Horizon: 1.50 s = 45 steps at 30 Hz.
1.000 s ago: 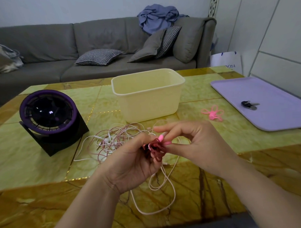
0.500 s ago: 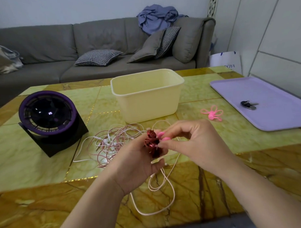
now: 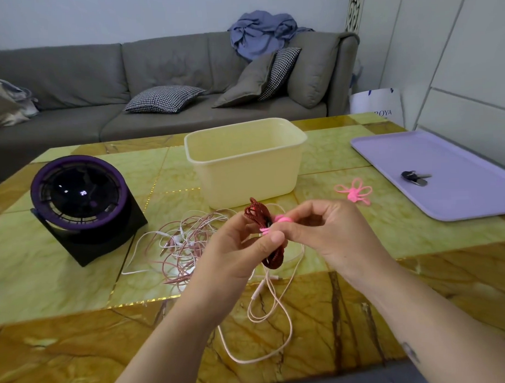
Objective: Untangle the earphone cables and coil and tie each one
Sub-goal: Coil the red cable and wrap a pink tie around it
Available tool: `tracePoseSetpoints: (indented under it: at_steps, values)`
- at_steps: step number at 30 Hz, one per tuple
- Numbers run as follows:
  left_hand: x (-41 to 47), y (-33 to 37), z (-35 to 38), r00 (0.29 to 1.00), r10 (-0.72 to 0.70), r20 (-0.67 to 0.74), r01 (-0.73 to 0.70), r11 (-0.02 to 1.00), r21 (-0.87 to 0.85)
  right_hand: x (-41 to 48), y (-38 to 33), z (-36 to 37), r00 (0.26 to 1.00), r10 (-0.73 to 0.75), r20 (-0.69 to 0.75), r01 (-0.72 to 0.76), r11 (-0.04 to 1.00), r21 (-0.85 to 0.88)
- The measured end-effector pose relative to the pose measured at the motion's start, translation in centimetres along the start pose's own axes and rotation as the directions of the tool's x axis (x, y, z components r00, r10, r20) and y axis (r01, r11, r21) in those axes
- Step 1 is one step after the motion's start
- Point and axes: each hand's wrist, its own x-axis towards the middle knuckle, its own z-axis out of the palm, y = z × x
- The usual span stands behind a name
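A coiled dark red braided cable (image 3: pixel 260 216) is held upright above the table between both hands. My left hand (image 3: pixel 242 249) grips the coil at its middle, thumb across the front. My right hand (image 3: pixel 327 234) pinches a pink cable tie (image 3: pixel 279 220) that wraps the coil's middle. A tangle of pink and white earphone cables (image 3: pixel 184 245) lies on the table left of my hands. One pale pink cable (image 3: pixel 267 334) trails in loops toward the near edge. A bunch of spare pink ties (image 3: pixel 354 191) lies to the right.
A cream plastic tub (image 3: pixel 244 163) stands behind my hands. A purple and black fan (image 3: pixel 80 203) sits at the left. A lilac tray (image 3: pixel 451 178) with a small key (image 3: pixel 414 177) on it lies at the right. A grey sofa runs behind the table.
The red coil has been turned upright and raised a little. The pink tie now sits wrapped round its middle, and my right hand's fingers have curled in closer on it.
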Motion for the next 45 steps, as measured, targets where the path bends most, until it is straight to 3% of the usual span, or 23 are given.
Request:
tracePoseSetpoints:
  at_steps: [7,19,24,33,36,40,45]
  values:
    - [0.1,0.5,-0.2,0.998,-0.06,-0.009,0.057,0.979,-0.197,0.3,0.3,-0.2,0.988,0.112,0.104,-0.136,0.955,0.264]
    - [0.2,0.9,0.0,0.995,-0.088,-0.043,0.067,0.928,-0.366,0.2,0.5,0.9,0.998,0.007,-0.056,0.013,0.942,0.336]
    - [0.1,0.8,-0.1,0.995,-0.092,-0.031,0.079,0.95,-0.302,0.2,0.4,0.7,0.999,-0.05,-0.011,0.051,0.989,0.14]
    - [0.2,0.9,-0.3,0.987,-0.157,-0.036,0.136,0.93,-0.341,0.4,0.9,0.5,0.998,-0.034,0.044,0.029,0.994,0.11]
    - [0.2,1.1,-0.2,0.98,-0.2,-0.011,0.183,0.916,-0.356,0.4,1.0,0.2,0.991,-0.124,0.041,0.127,0.991,-0.052]
    - [0.0,1.3,-0.3,0.961,-0.276,0.031,0.265,0.876,-0.403,0.2,1.1,0.1,0.941,-0.329,0.082,0.337,0.884,-0.323]
    - [-0.1,1.3,-0.5,0.936,-0.341,0.088,0.343,0.825,-0.449,0.3,1.3,0.1,0.907,-0.392,0.153,0.418,0.804,-0.423]
